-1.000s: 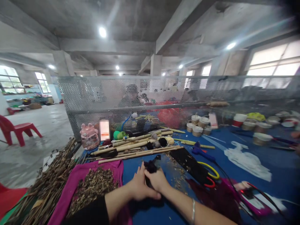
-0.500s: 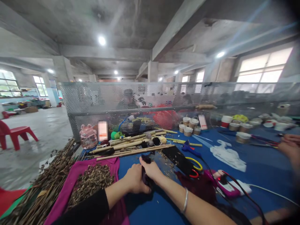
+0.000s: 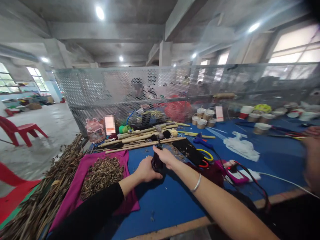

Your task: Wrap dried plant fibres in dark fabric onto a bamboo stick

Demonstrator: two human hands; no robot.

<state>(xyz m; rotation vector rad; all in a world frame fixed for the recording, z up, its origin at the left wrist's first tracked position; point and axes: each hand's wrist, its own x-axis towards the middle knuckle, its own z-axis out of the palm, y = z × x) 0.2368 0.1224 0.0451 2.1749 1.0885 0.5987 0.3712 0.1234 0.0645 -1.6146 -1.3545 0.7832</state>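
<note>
Both my hands meet over the blue table (image 3: 175, 200) around a small black object (image 3: 157, 162). My left hand (image 3: 146, 169) grips it from below with curled fingers. My right hand (image 3: 167, 156), with a silver bangle on its wrist, closes over its top. A thin black part sticks up above my right fingers. What the object is I cannot make out.
A magenta cloth (image 3: 75, 193) with a heap of dried bits (image 3: 102, 173) lies to the left, beside a pile of dry twigs (image 3: 42, 196). Bamboo sticks (image 3: 140, 141), a glue gun (image 3: 235, 171), paper cups (image 3: 202, 118) and a mesh screen (image 3: 175, 90) lie beyond. Another person's hand (image 3: 312, 156) is at the right.
My view has tilted down and shifted, so the table's near edge shows. My hands stay closed on the black object, lifted slightly and further up the table.
</note>
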